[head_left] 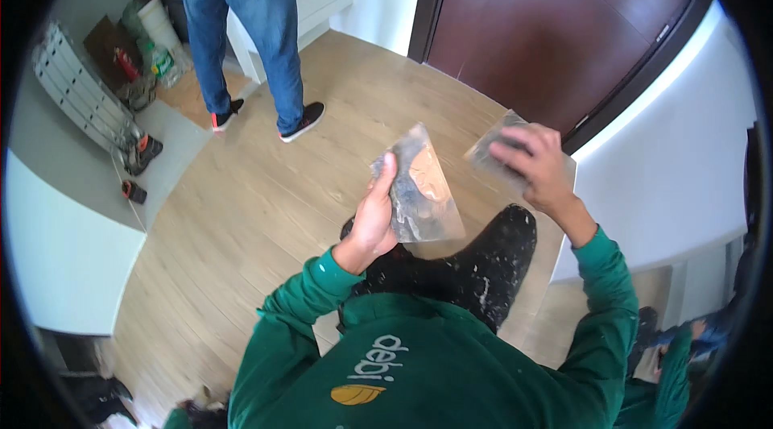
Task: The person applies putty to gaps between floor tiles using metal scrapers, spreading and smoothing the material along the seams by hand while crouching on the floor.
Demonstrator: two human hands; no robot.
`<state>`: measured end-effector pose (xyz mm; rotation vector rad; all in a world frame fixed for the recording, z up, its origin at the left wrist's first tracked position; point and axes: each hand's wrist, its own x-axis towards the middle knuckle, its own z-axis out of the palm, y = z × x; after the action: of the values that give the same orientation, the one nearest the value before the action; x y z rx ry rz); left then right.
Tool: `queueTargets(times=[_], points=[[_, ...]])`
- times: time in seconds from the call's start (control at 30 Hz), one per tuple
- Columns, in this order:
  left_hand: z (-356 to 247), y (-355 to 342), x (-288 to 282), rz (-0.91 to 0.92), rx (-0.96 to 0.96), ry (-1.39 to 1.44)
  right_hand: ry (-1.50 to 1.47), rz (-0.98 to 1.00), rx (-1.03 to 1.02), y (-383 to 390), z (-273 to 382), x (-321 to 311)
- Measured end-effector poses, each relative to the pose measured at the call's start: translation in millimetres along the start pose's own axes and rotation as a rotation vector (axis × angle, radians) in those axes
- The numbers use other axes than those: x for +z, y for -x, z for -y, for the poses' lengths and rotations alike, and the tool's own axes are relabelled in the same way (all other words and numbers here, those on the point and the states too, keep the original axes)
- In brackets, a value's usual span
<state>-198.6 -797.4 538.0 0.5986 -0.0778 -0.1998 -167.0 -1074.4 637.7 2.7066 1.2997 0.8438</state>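
Observation:
My left hand [372,215] grips a thin, flat metal putty scraper [412,215] from its left side, thumb on the face. A smooth patch of tan putty [429,174] lies on that face, with grey smears around it. Farther right, near the white wall, my right hand [541,165] is closed on a second flat scraper [485,149], its fingers lying across the face. This hand and its scraper are slightly blurred. The two scrapers are apart. Below them are my dark, paint-spotted trousers [506,268].
A person in blue jeans [245,2] stands at the upper left on the wood floor [217,244]. A ladder [80,91], a plastic bottle [161,60] and shoes [143,153] lie along the left. Ahead is a dark red door [555,18]; a white wall [660,179] runs at right.

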Motion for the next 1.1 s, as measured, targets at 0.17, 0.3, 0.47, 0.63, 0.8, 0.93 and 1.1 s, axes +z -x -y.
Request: queueTargets(times=[0.17,0.3,0.47,0.63,0.8,0.93,1.1], points=[[-43.8,-7.8,-25.5,0.071,1.137,-0.903,-1.914,-0.394,1.081,-38.6,91.0,-53.3],[-78.4,-22.7,-16.8,0.482,1.565,-1.089,-2.288,-0.216,1.233,-63.0,150.3,-68.8],[-77.7,-29.6,-4.4,0.794,1.588,-1.236,-2.296,-0.242,1.288,-59.6,154.4,-74.2],[-29.9,-80.1,-36.0,0.572,1.397,-1.34,-2.24,-0.301,1.398,-38.6,112.4,-52.9],[36.0,-131.4,-53.4,-0.287,0.448,-0.295,-2.134,-0.245,1.345,25.6,3.4,31.1],[32.2,-144.4,-126.3,-0.302,0.266,0.134,-2.028,-0.226,1.388,69.2,-21.4,137.1],[38.5,-140.5,-193.8,-0.436,0.32,0.156,-2.07,-0.065,1.499,125.0,-16.9,282.5]])
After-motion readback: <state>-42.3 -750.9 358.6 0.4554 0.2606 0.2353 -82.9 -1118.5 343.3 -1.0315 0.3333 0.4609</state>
